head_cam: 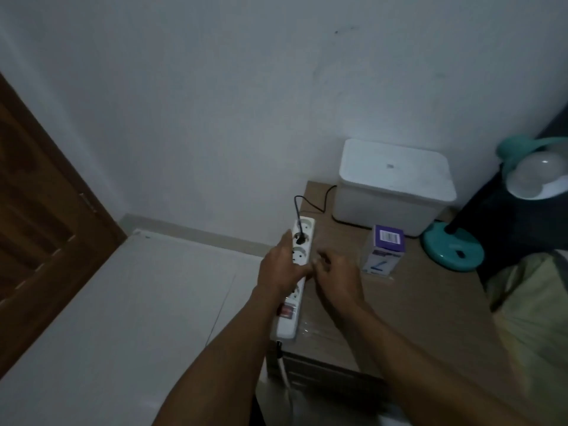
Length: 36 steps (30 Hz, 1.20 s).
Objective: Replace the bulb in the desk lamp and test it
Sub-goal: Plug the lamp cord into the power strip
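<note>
From the head camera, a dim room: a wood-grain bedside table stood against a pale wall, with a brown wooden door at far left and white floor between. On the table's far side sat a white lidded box, its small lid mark too blurred to read. A purple-and-white bulb carton stood just in front; its printing could not be read. The teal desk lamp stood at the right, a white bulb in its shade, unlit. A white power strip lay along the table's left edge, a black plug in a far socket. The left hand rested flat and spread on the strip. The right hand curled beside it; whether it held anything could not be told.
</note>
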### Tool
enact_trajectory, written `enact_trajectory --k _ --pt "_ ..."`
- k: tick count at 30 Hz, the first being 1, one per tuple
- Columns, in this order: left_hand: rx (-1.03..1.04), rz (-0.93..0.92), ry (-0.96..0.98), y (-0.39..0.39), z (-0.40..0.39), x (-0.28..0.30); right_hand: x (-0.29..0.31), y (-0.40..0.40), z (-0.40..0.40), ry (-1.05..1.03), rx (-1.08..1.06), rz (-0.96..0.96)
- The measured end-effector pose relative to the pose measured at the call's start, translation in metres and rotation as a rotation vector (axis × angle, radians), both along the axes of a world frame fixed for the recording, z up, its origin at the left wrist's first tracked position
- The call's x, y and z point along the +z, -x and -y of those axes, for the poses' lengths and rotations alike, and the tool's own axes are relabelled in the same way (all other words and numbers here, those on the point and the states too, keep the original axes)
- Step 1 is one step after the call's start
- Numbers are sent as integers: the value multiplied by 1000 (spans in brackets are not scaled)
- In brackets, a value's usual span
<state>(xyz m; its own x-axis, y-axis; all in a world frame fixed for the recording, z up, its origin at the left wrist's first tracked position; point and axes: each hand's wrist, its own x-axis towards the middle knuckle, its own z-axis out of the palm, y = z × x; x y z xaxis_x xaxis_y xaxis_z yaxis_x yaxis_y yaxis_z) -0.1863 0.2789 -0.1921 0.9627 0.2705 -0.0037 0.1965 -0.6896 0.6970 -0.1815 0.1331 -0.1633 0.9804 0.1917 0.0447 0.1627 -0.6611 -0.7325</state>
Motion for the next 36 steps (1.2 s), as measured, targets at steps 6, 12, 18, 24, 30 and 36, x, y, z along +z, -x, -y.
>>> enact_trajectory --k 6,12,18,24,30,36 --pt "-87 77 -429 29 52 13 -32 45 83 250 -21 127" --pt "-481 221 -367 64 144 7 -44 48 171 319 -152 167" --pt "-615 209 -218 25 226 14 -48 9 243 306 -343 199" --pt "-604 198 -208 -56 268 -8 -45 -41 274 305 -360 229" --pt "-579 212 -249 -111 280 -35 -56 -93 284 320 -291 221" --pt "-574 184 -260 -116 282 -46 -71 -102 284 397 -227 265"
